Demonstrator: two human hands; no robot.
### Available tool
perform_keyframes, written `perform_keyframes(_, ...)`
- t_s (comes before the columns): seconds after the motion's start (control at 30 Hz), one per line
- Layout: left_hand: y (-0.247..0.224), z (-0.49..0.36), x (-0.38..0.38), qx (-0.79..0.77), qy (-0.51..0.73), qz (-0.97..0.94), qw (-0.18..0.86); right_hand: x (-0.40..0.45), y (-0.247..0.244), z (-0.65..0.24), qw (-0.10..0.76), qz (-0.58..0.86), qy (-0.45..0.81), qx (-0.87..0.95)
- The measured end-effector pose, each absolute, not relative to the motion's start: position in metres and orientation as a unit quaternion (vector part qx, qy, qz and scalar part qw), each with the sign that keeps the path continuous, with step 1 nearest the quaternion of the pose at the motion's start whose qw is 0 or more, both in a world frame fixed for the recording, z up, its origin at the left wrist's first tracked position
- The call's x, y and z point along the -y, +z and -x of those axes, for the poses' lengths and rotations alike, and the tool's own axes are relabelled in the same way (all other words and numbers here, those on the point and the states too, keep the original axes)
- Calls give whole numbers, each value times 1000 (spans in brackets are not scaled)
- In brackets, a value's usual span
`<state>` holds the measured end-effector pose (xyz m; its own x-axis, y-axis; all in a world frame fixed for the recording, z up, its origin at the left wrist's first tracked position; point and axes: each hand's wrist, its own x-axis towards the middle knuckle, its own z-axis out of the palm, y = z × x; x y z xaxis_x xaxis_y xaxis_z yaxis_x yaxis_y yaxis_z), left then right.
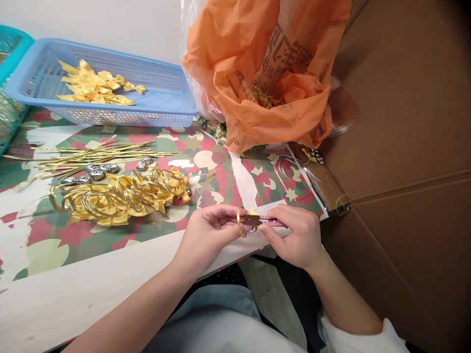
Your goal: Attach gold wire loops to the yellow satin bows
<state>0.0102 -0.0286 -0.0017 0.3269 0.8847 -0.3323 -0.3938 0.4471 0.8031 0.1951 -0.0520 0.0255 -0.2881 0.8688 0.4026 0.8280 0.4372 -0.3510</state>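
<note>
Near the table's front edge, my left hand (pixel 217 228) pinches a looped gold cord (pixel 240 223). A bit of yellow ribbon (pixel 253 212) and a small silvery piece (pixel 253 229) show just beyond the loop. My right hand (pixel 296 233) is closed on small snips (pixel 270 222) with pink handles, their dark blades reaching toward the loop. What lies exactly between the blades is too small to make out. To the left rests a heap of yellow bows with gold cord loops (pixel 121 196). Silver bells or beads (pixel 97 170) lie behind that heap.
Straight gold cords (pixel 99 154) lie behind the heap. A blue basket (pixel 154 110) with loose yellow bows stands at the back, beside a teal basket (pixel 18 54). An orange plastic bag (pixel 243 113) holds gold scraps. Cardboard (pixel 412 122) borders the table's right side.
</note>
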Motion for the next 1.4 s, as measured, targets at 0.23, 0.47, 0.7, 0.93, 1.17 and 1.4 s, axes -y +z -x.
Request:
perform_keyframes(0.23, -4, -10, 30, -405, 427, -298, 752, 49, 24, -206, 314, 556, 68, 767)
perform_keyframes(0.47, -2, -11, 28, -410, 427, -305, 746, 21, -15, -244, 239, 690, -5, 683)
perform_keyframes(0.7, -2, -12, 27, -410, 449, -327, 724, 7, -25, -241, 266, 658, -55, 702)
perform_keyframes(0.93, 0, -12, 26, -377, 450, -327, 740, 8, 23, -189, 322, 423, 286, 797)
perform_keyframes(1.17, -4, -10, 27, -396, 479, -322, 714, 3, 9, -177, 450, 461, 298, 704)
perform_keyframes(1.4, -3, -11, 27, -392, 522, -372, 660, 13, 8, -174, 492, 468, 295, 672)
